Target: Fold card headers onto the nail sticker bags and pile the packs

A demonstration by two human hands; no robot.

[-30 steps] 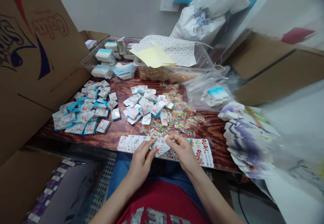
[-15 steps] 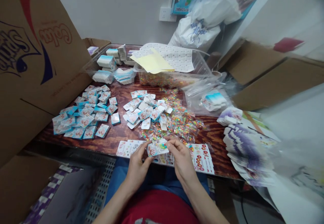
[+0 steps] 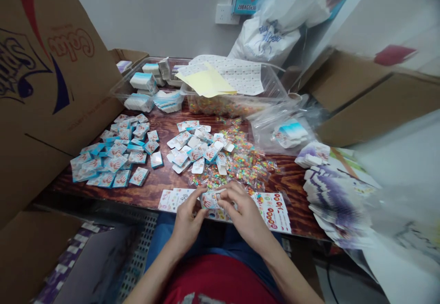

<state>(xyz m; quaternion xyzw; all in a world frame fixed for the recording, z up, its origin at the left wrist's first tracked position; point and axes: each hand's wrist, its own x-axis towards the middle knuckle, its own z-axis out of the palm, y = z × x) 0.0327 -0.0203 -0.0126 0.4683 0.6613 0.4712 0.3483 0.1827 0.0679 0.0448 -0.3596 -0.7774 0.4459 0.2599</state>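
My left hand [image 3: 187, 217] and my right hand [image 3: 242, 212] meet above the front edge of the wooden table, with fingertips pinching a small white printed card [image 3: 210, 199] from both sides. Its handprint design is partly hidden by my fingers. Under my hands lie printed sticker sheets, one to the left [image 3: 173, 199] and one to the right [image 3: 275, 212]. Just beyond my fingers, small bags of colourful pieces [image 3: 240, 162] lie scattered beside a heap of white cards [image 3: 195, 150]. Blue-edged cards [image 3: 115, 155] are spread further left.
Transparent tubs [image 3: 144, 86] [image 3: 223, 105] hold card stacks and colourful bags at the table's back. Purple-printed cards [image 3: 330, 198] are stacked at right, beside a plastic bag of cards [image 3: 287, 132]. Cardboard flaps [image 3: 58, 89] rise at left.
My hands have drawn closer together around the card. My fingers now cover more of it, and the colourful piece seen on it earlier is mostly hidden. The view has shifted only slightly.
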